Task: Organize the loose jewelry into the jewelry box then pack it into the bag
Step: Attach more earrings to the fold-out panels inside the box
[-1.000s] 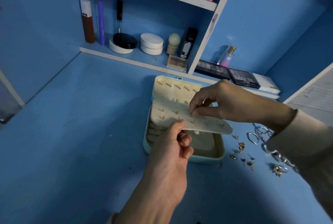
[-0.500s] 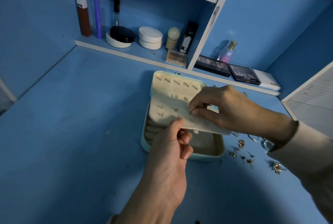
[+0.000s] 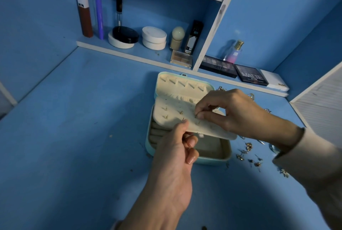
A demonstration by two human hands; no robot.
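Earrings going onto the box's cream panel.

Seen from your head camera, the jewelry box [image 3: 187,157] sat open on the blue tabletop [image 3: 74,137]; your left hand [image 3: 174,157] pinched the earring panel [image 3: 177,116] by its near edge, your right hand [image 3: 233,113] gripped a small stud against it, and loose earrings [image 3: 249,155] lay just right of the box.
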